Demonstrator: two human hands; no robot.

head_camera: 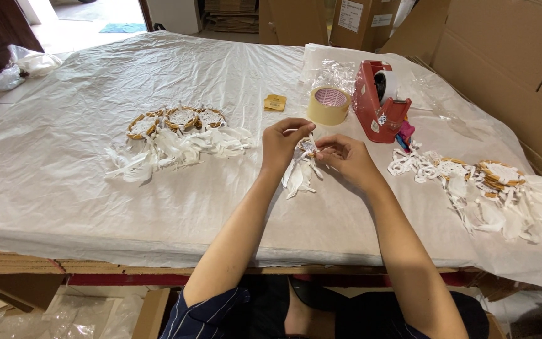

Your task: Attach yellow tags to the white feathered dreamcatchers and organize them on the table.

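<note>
A small white dreamcatcher (pixel 301 171) with hanging feathers is held between both hands above the table's middle. My left hand (pixel 281 142) pinches its top with fingertips. My right hand (pixel 345 157) grips its ring from the right side. A row of finished brown-rimmed dreamcatchers (pixel 177 119) with white feathers lies to the left. Another pile of dreamcatchers (pixel 484 179) with feathers lies to the right.
A roll of beige tape (pixel 328 105) and a red tape dispenser (pixel 379 100) stand behind my hands. A small yellow packet (pixel 275 103) lies near the roll. The table is covered in white plastic sheet (pixel 64 169). Cardboard boxes (pixel 503 44) line the right and back.
</note>
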